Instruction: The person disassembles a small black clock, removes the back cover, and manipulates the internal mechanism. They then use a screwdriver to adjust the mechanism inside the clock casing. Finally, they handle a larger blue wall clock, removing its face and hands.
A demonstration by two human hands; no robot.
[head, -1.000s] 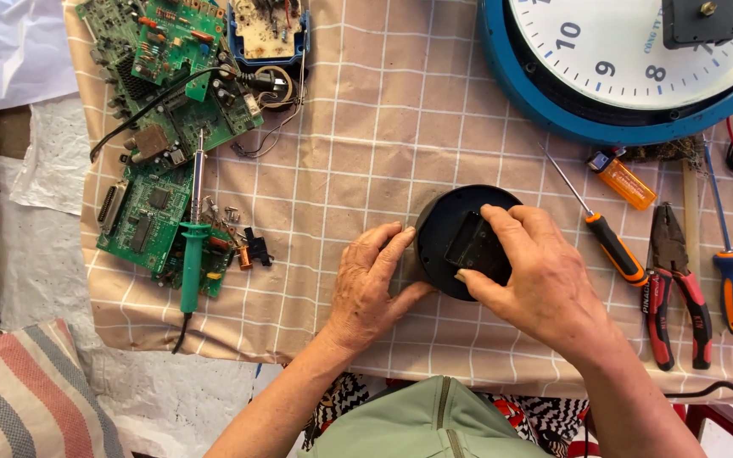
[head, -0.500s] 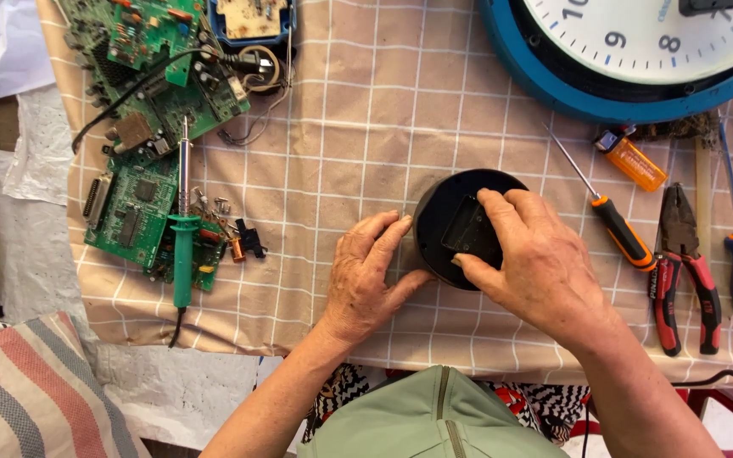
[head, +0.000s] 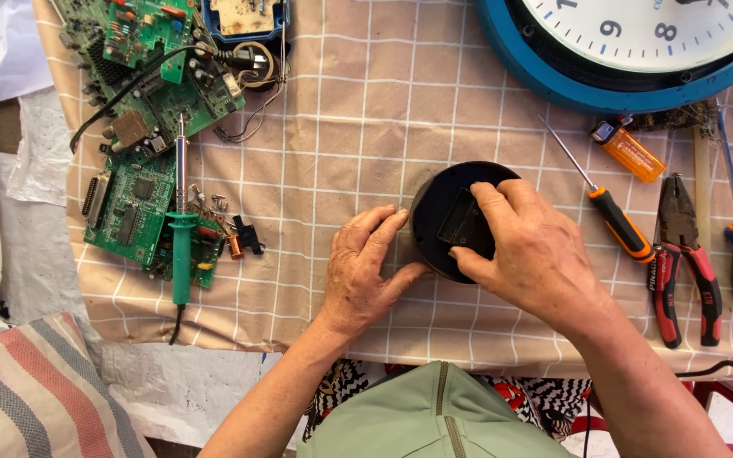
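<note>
The round black plastic case [head: 451, 222] is held by both hands. The right hand [head: 536, 254] is closed over its top, with the fingers pressed on the square block set in its middle and the thumb hooked on its near edge. The left hand [head: 366, 271] is laid flat beside it, and only the thumb and fingertips are pushed against its left side (more a steadying touch than a real grip).

The case is resting on the beige checked cloth [head: 383, 110], just below the big blue-rimmed wall clock [head: 638, 42] and a little to its left.

A few things could go wrong. The case could slide on the soft cloth if it is pushed too hard from one side, since the left hand is not wrapped around it. The square block could be cracked or snapped if it is pried with too much force. The orange-and-black screwdriver [head: 604, 208], lying below the clock just right of the right hand, could be knocked by the wrist. The red-handled pliers [head: 680, 254] beside it could be bumped as well.
</note>
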